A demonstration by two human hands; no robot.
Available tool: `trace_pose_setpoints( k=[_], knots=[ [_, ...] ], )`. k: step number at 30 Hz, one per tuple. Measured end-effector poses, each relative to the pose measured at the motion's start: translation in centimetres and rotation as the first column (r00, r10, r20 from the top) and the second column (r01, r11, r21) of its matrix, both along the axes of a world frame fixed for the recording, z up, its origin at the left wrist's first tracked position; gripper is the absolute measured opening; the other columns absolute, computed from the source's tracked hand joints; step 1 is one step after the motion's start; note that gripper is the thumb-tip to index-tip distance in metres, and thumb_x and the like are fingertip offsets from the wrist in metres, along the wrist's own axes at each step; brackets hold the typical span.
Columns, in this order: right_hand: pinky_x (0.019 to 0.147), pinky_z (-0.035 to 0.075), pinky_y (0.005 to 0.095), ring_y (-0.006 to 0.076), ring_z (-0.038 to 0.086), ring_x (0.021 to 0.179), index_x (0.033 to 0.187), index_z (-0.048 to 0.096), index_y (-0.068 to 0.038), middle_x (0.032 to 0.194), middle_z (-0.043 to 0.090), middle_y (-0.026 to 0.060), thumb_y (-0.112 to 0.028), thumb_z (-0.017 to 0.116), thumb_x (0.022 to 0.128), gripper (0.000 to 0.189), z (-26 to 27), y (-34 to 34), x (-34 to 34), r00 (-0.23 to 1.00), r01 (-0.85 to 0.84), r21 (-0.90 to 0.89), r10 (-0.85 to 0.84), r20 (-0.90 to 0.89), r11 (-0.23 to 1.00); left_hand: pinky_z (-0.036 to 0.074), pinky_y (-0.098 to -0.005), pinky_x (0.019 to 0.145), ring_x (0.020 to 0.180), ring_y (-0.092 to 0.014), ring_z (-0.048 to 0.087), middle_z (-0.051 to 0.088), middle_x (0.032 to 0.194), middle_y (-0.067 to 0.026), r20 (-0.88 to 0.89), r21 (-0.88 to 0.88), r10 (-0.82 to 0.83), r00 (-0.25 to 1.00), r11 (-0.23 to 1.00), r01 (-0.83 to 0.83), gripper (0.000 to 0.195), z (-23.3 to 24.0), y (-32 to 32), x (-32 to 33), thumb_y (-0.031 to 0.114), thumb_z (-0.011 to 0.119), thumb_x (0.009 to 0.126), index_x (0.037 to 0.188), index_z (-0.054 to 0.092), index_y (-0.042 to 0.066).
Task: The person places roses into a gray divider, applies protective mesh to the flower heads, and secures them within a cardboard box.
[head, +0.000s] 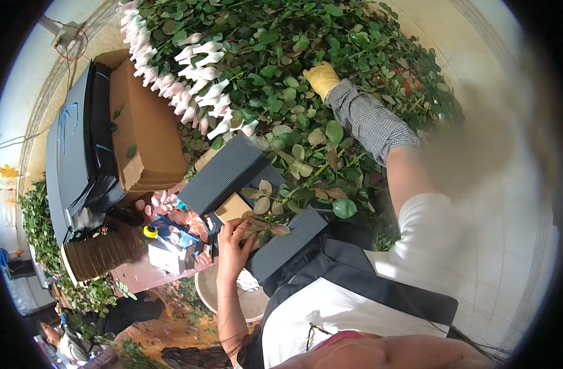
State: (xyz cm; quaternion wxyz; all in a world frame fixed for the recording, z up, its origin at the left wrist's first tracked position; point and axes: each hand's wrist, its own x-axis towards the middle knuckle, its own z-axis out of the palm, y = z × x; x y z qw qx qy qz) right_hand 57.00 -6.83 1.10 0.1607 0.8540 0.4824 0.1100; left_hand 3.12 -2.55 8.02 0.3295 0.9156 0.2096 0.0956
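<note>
My left hand [235, 246], bare, has its fingers at the tip of a leafy stem [281, 203] that lies over a tan pad [234, 208] between two ridged dark grey panels [223, 173]. Whether the fingers grip the stem cannot be told. Further off, my right hand [322, 80] wears a yellow glove below a checked sleeve cover and rests among a large heap of leafy stems [272, 69]; its fingertips are partly hidden by leaves. White and pale pink mesh sleeves [207, 87] line the left side of the heap, likely over flower heads.
Brown cardboard [147, 129] and dark grey sheets [74, 138] stand stacked at the left. A small white box [166, 256], a yellow-topped item [150, 231] and pink petals [161, 203] lie near my left hand. Below is a round bin [207, 290]. Another person [71, 343] is at the lower left.
</note>
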Motion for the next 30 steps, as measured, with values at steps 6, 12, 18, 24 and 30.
trace_pose_setpoints(
  k=[6,12,18,24,30],
  knots=[
    [0.091,0.051,0.0389,0.0277,0.069,0.098,0.108,0.072,-0.011,0.102,0.074,0.0120,-0.005,0.062,0.085,0.027,10.9,-0.8,-5.1,0.999,-0.005,0.429,-0.012,0.036,0.903,0.048,-0.0410,0.090,0.102,-0.036,0.060,0.062,0.114,-0.0134,-0.024,0.031,0.081,0.996,0.996,-0.080,0.042,0.6,0.0,-1.2,0.006,0.077,0.080,0.120,0.066,0.001],
    [0.094,0.051,0.0387,0.0282,0.061,0.080,0.112,0.070,-0.009,0.075,0.061,0.0114,0.004,0.068,0.078,0.036,15.2,-7.5,-5.0,0.682,0.002,0.955,0.698,-0.217,0.295,0.048,-0.0422,0.096,0.111,-0.036,0.061,0.066,0.118,-0.0158,0.043,-0.044,0.109,0.993,0.993,-0.107,0.062,-0.2,0.0,-0.6,0.007,0.077,0.081,0.138,0.051,0.003],
    [0.069,0.050,0.0382,0.0236,0.057,0.066,0.123,0.066,-0.015,0.066,0.053,0.0056,0.000,0.063,0.079,0.046,15.0,-10.4,-16.4,0.814,-0.545,0.331,0.581,-0.009,0.770,0.051,-0.0420,0.084,0.096,-0.038,0.062,0.065,0.103,-0.0158,0.064,-0.043,0.130,0.989,0.991,-0.128,0.036,-0.9,0.0,-1.3,0.009,0.079,0.080,0.113,0.066,0.001],
    [0.075,0.048,0.0395,0.0272,0.061,0.073,0.118,0.069,-0.012,0.073,0.060,0.0064,-0.008,0.062,0.076,0.042,7.0,-13.5,-16.1,0.835,-0.466,0.170,0.495,-0.242,0.868,0.049,-0.0433,0.089,0.105,-0.035,0.060,0.064,0.116,-0.0148,-0.007,0.135,0.048,0.999,0.990,-0.046,0.033,0.3,0.5,-1.4,0.017,0.081,0.076,0.104,0.070,0.004],
    [0.083,0.053,0.0377,0.0267,0.068,0.084,0.098,0.073,-0.009,0.091,0.074,0.0080,-0.004,0.060,0.082,0.021,9.9,-15.3,-16.6,0.818,-0.364,0.503,0.527,-0.229,0.784,0.045,-0.0484,0.097,0.116,-0.041,0.052,0.053,0.129,-0.0200,-0.077,0.296,0.053,0.996,0.955,-0.028,0.030,1.4,0.3,0.5,0.020,0.082,0.072,0.094,0.068,0.005]
  ],
)
